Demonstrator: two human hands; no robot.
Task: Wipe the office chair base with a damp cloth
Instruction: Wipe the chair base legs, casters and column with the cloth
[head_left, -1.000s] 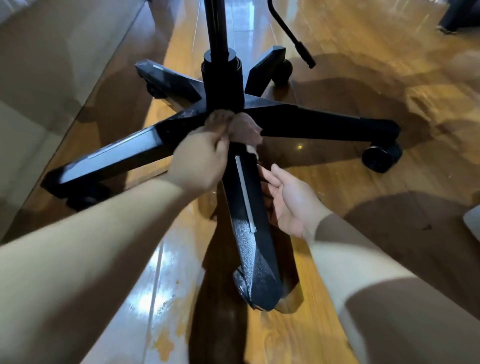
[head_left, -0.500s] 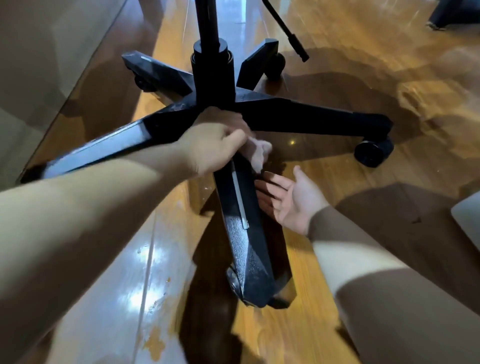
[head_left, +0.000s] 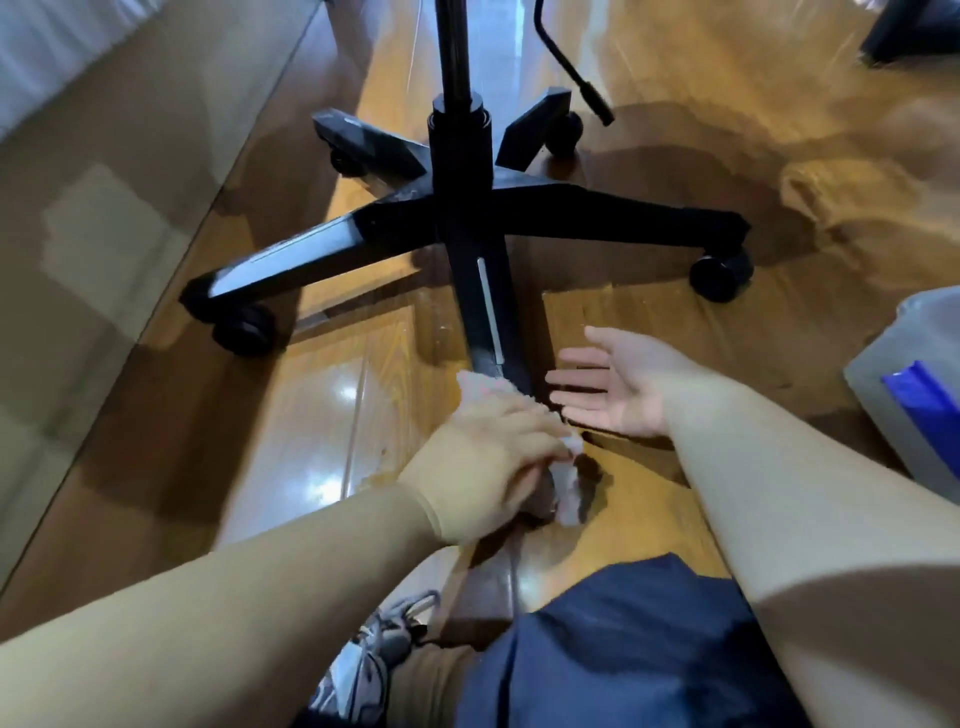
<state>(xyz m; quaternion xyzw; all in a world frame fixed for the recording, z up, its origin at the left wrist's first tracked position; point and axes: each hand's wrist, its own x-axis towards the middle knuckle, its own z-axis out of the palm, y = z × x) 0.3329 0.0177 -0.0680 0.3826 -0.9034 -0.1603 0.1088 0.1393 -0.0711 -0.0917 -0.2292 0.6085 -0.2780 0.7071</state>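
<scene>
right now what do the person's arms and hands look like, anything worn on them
Both forearms are covered by snug, plain tan sleeves. The left sleeve and right sleeve each end in a thin edge at the wrist. The left hand and right hand are bare: no gloves, and no rings or watch that I can see. No logos or markings show.
</scene>
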